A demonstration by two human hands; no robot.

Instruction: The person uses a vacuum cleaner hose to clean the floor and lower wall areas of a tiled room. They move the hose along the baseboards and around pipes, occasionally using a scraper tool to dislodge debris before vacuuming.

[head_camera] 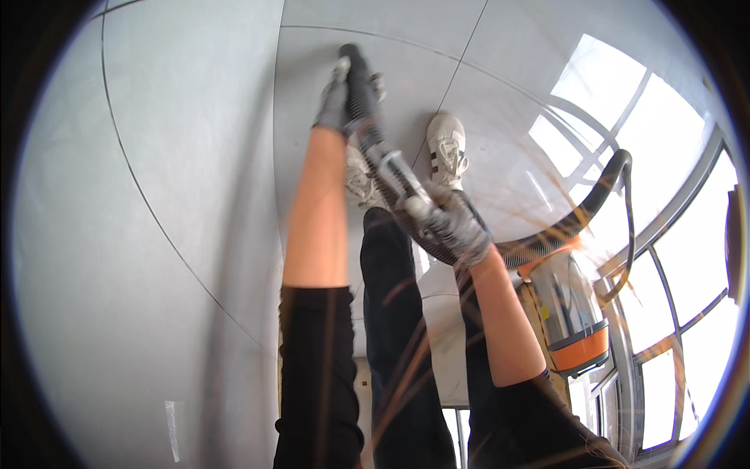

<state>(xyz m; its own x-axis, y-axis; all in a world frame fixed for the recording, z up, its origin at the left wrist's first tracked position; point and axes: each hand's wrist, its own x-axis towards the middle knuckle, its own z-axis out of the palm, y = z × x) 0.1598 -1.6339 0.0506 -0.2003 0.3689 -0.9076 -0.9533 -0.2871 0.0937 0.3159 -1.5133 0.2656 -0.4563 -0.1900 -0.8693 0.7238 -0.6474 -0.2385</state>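
My left hand (333,101), in a grey and white work glove, grips a black vacuum nozzle (358,88) from its left side. Fingertips show on the nozzle's far side, and motion blurs them. Behind it runs a tube with a grey section (401,173). My right hand (454,228), gloved too, is closed around the rear of that tube, above my legs. From near this hand a black corrugated hose (545,246) bends right towards an orange vacuum cleaner (580,352) with a shiny, cylindrical body. The nozzle's tip points away from me, near the base of the wall.
A smooth grey tiled wall (152,205) rises close on my left. Grey floor tiles (387,23) with dark joints lie ahead. My white shoes (448,149) stand beneath the tube. Framed windows (674,293) are on the right, and blurred strands of hair cross the view.
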